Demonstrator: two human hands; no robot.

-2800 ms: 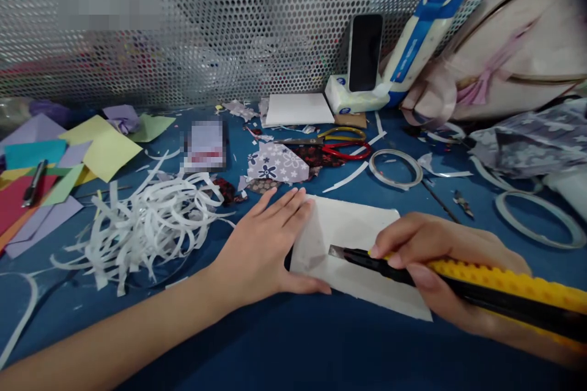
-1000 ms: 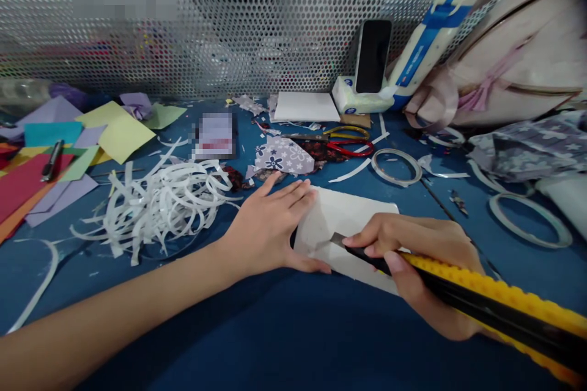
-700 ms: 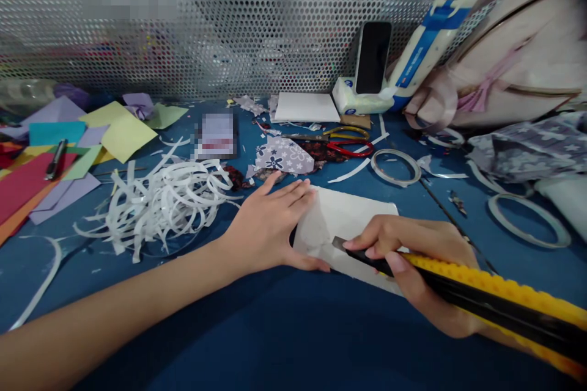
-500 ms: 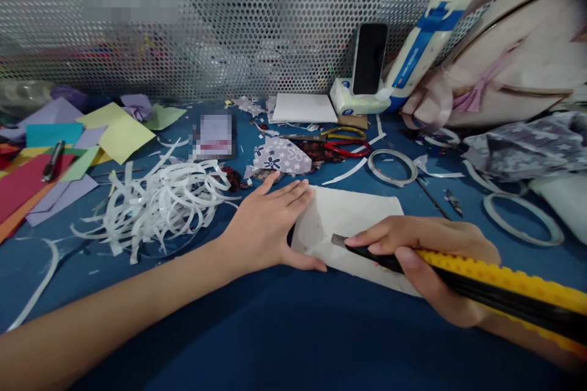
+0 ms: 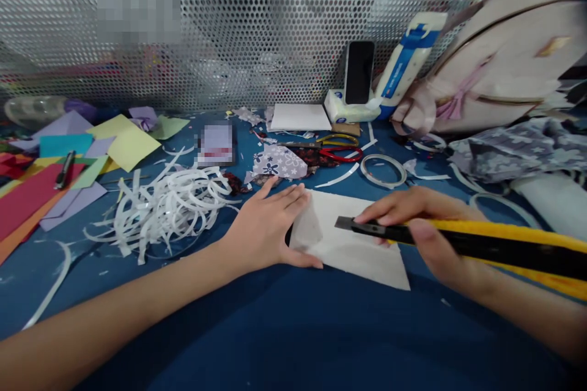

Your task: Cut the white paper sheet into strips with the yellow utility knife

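Note:
A white sheet (image 5: 362, 259), paper or thin card, lies on the blue table. My left hand (image 5: 270, 226) is spread over its left end, thumb along the near edge and fingers toward the far corner. In my right hand (image 5: 431, 214) is a large yellow and black utility knife (image 5: 499, 247) with its blade out, pointing left over the sheet. Whether the blade touches the sheet I cannot tell. A floral-patterned scrap (image 5: 279, 162) sits just beyond my left fingertips.
White curled paper strips (image 5: 169, 211) are heaped at left, near coloured papers (image 5: 39, 195) with a pen-like tool (image 5: 65, 170) on top. Red- and yellow-handled scissors (image 5: 339, 153), a tape roll (image 5: 383, 171), a phone (image 5: 359, 73) on a tissue pack (image 5: 348, 111) and a backpack (image 5: 499, 73) stand beyond.
My right hand and the knife have moved slightly away from me over the sheet, and the knife now lies more level. My left hand stays in place. The camera view has shifted a little.

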